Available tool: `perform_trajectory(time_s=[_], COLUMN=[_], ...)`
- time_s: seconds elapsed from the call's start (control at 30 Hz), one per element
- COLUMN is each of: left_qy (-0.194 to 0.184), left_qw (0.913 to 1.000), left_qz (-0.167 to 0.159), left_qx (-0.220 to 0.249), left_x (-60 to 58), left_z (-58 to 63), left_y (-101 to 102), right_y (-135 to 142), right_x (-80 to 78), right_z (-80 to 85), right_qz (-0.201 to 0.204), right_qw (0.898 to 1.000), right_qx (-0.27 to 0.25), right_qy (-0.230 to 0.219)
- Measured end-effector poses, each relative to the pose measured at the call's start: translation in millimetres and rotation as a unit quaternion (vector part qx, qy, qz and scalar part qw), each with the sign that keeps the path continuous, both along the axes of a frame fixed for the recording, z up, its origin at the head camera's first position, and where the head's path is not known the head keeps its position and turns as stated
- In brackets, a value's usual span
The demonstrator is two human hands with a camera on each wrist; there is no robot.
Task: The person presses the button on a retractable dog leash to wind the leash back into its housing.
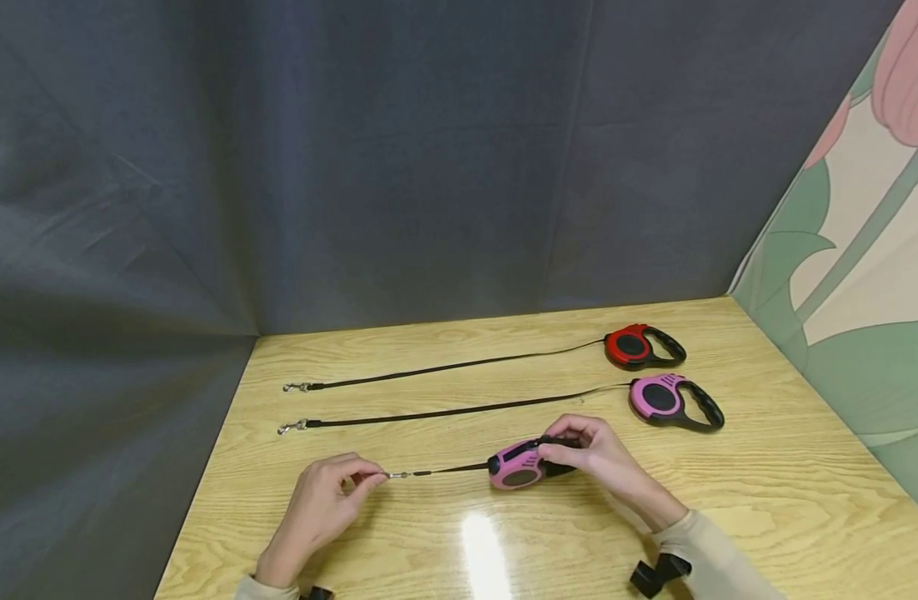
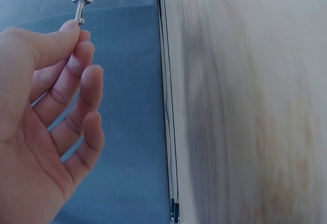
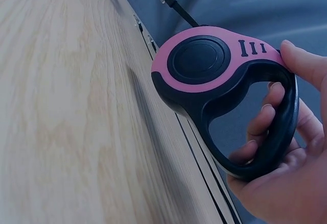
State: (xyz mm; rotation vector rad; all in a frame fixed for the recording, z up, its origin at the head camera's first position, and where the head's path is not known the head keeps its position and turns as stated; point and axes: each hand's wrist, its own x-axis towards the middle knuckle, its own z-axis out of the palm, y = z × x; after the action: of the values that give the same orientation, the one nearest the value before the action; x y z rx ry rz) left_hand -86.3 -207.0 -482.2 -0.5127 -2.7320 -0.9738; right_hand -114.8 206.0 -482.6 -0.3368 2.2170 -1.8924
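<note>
A pink and black retractable dog leash [image 1: 521, 477] is held above the table by my right hand [image 1: 590, 454]. In the right wrist view, the fingers curl through the black handle [image 3: 286, 132] and the thumb lies near the handle's top. My left hand [image 1: 327, 500] pinches the leash's metal snap hook [image 2: 80, 10] between thumb and forefinger, the other fingers loosely bent. A short stretch of black strap [image 1: 459, 468] runs straight from the hook to the pink casing [image 3: 225, 76].
Behind the hands, a second pink leash [image 1: 657, 398] and a red leash [image 1: 630, 345] lie on the wooden table [image 1: 399, 558]. Their straps extend leftward to metal hooks [image 1: 292, 427]. Dark cloth [image 1: 429, 167] hangs behind; a flowered cloth [image 1: 864, 275] borders the right side.
</note>
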Motion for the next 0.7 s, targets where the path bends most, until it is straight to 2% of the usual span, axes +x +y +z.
perform_trajectory(time_s=[0.43,0.7], left_qy=[-0.033,-0.057], left_qw=[0.9994,0.9983], left_qz=[-0.002,0.002], left_qx=[0.005,0.005], left_x=[1.0,-0.5], left_z=[-2.9,-1.4], left_y=[3.2,3.7], right_y=[-10.5,-14.2], right_x=[0.2,-1.2], right_z=[-2.1,-1.4], right_qz=[0.017,0.012], right_qw=[1.0,1.0], right_qx=[-0.012,-0.003], right_qy=[-0.018,-0.02])
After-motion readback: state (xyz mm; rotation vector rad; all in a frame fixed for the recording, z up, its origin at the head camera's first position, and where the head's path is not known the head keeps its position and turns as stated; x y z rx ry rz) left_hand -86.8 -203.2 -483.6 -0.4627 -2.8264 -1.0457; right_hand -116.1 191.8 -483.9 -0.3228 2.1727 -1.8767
